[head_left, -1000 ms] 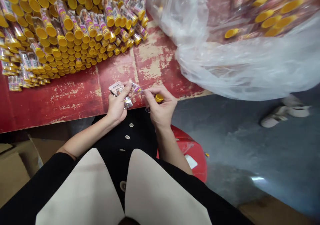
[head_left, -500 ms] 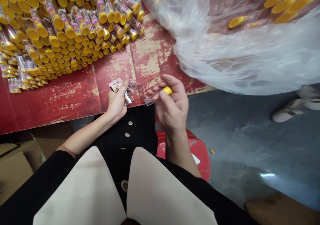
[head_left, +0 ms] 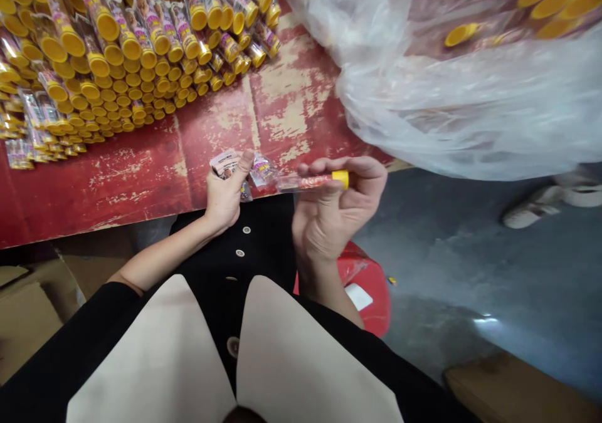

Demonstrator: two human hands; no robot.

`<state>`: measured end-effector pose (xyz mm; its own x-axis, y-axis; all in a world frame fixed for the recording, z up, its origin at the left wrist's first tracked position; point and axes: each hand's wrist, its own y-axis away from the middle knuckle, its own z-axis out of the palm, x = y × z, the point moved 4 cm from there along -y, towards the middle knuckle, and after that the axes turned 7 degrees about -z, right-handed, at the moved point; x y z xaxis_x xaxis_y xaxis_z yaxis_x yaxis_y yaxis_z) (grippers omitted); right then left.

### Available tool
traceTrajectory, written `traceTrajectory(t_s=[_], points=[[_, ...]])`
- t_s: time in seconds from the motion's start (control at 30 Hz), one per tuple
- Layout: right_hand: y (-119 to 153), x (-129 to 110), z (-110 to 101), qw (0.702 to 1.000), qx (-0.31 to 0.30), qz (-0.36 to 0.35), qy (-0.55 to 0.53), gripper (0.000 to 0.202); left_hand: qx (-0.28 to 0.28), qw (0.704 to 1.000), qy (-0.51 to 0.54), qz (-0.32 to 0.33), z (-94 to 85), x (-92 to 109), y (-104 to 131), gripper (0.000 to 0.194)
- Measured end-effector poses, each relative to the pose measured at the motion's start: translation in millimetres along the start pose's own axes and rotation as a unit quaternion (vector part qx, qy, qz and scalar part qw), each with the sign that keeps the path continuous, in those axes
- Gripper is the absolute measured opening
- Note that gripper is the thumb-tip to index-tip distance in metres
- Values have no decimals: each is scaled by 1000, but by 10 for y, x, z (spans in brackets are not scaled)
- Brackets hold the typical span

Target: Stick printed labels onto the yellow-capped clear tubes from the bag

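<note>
Over the near edge of a worn red counter (head_left: 136, 175), the right-hand grip (head_left: 345, 207) holds a clear, yellow-capped plastic tube (head_left: 313, 182) while the left-hand grip (head_left: 223, 200) clasps printed plastic packets (head_left: 264, 171).

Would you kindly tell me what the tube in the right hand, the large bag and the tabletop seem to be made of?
Tube: likely glossy clear plastic, its left end see-through; yellow cap: smooth, opaque, probably plastic.
Large bag: probably thin, shiny plastic film, being creased and translucent.
Tabletop: worn red coating, perhaps over wood; pale patches show through.
</note>
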<state>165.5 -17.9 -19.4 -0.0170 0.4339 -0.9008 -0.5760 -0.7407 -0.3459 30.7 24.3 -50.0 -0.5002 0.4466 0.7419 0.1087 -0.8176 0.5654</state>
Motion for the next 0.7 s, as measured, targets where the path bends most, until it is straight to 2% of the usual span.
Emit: traceTrajectory(t_s=[0.07,0.17,0.27,0.4,0.47,0.6,0.7], points=[[-13,-28,-7,1000,-19,17,-15,27,-9,1000,-4,2,0,11,-15,37],[-15,-19,11,999,-21,12,25,33,-27,999,-19,-31,36,15,9,39],[7,10,39,996,11,-26,81,35,-27,995,-24,-94,69,2,73,38],[28,-14,10,990,60,-98,84,41,-23,990,-5,-140,83,17,115,39],[18,-27,-29,991,62,-100,71,40,-24,990,4,-137,78,39,99,41],[-12,-39,-63,996,34,-54,56,38,-19,993,19,-117,41,47,49,42],[-8,-63,-53,995,32,-46,80,41,-37,995,24,-87,13,23,30,42]])
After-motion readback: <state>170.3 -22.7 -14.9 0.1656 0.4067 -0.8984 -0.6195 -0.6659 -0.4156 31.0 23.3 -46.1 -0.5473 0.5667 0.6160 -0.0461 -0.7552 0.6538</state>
